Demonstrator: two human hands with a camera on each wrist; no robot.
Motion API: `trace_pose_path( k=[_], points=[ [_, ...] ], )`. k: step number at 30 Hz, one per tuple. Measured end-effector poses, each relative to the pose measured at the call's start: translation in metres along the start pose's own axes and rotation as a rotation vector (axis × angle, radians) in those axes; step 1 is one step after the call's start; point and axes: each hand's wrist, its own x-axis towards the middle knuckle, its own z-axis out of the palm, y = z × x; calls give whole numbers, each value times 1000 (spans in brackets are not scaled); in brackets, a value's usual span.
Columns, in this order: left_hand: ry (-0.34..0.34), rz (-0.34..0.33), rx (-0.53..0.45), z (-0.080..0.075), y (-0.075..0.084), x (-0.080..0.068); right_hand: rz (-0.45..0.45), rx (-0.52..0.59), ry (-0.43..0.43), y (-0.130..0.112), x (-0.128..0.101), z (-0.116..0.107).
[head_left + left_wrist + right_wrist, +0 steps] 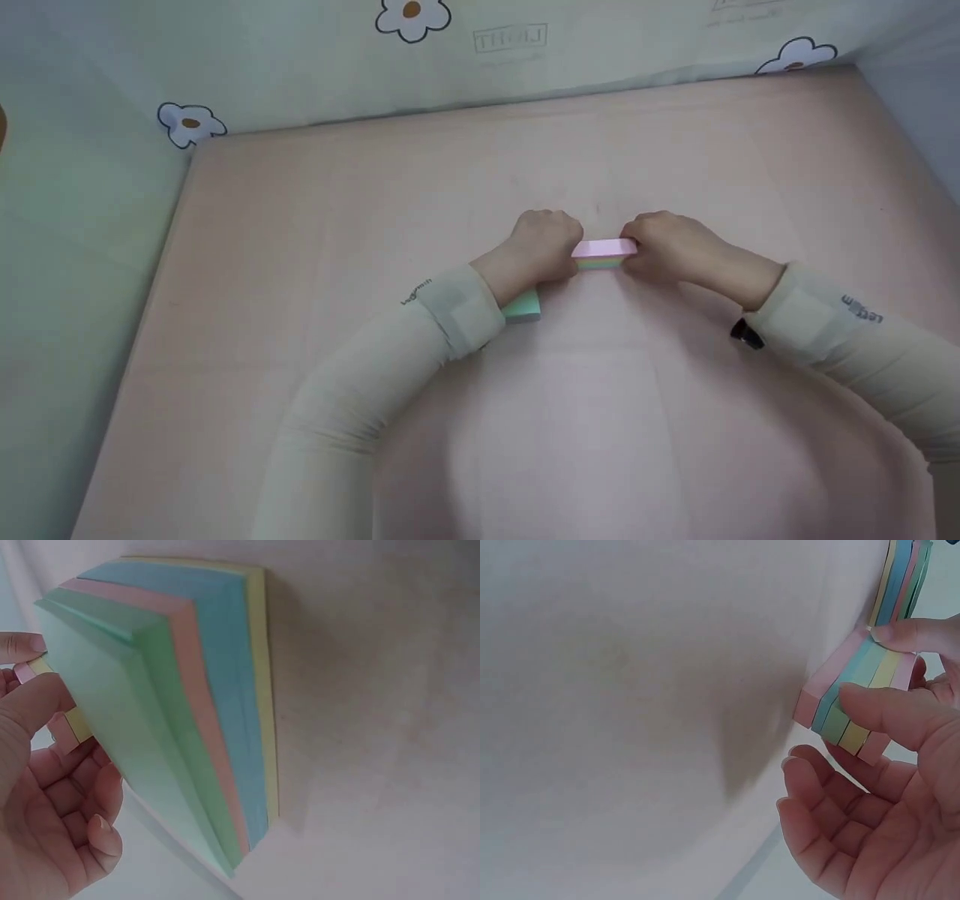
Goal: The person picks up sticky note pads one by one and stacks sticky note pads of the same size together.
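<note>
Between my two hands is a small block of sticky notes (604, 248), pink on top with yellow and green layers below. The left hand (541, 244) pinches its left end between thumb and finger. At the opposite end, the right hand (671, 246) pinches it the same way, its other fingers loosely bent in the right wrist view. That view shows the layers of the small block (855, 694) edge-on: pink, blue, green and yellow. A larger sticky note block (157, 712), green, pink, blue and yellow, lies by the left wrist, partly hidden by the sleeve in the head view.
A pale pink cloth surface (247, 300) lies under everything. Light green curtain-like walls with flower prints (412, 19) rise at the back and left. A small black object (748, 334) sits at the right cuff.
</note>
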Motion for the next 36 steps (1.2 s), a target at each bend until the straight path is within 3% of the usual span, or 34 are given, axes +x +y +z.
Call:
trace_pose_path(
  k=[12, 19, 36],
  points=[
    [-39, -34, -29, 5, -3, 4, 9, 34, -32, 2, 6, 2],
    [-30, -20, 5, 5, -2, 4, 38, 62, -73, 4, 8, 1],
    [-68, -65, -54, 3, -2, 6, 23, 52, 7, 5, 10, 10]
  ],
)
